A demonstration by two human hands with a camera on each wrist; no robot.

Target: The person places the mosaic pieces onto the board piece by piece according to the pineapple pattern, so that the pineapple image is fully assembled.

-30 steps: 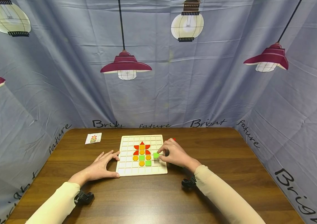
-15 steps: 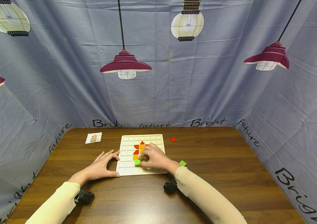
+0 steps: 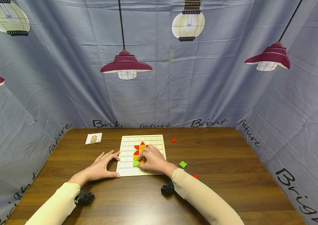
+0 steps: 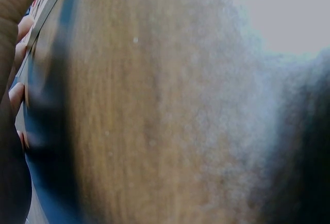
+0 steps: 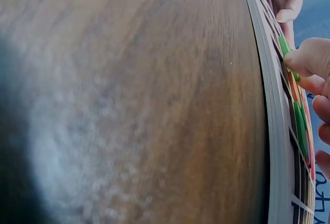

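My right hand (image 3: 154,159) pinches a green square tile (image 3: 135,163) between thumb and index finger, down at the gridded board (image 3: 156,140). The right wrist view shows the thumb on that green tile (image 5: 283,45), beside an orange piece. Red, yellow and orange pieces form a pattern on the board; my right hand covers part of it. With fingers spread, my left hand (image 3: 98,168) touches the board's left edge, its thumb at the near left corner. The left wrist view has only part of this hand (image 4: 11,33) at its left border.
A small pattern card (image 3: 93,138) lies left of the board. On the table's right side are a red piece (image 3: 174,140), a loose green tile (image 3: 183,164) and another red piece (image 3: 195,176), partly behind the right sleeve. A printed curtain (image 3: 159,93) stands behind the table.
My right hand has carried the green tile leftward from the board's right side and lowered it at the pattern's lower left. The left hand has stayed put.
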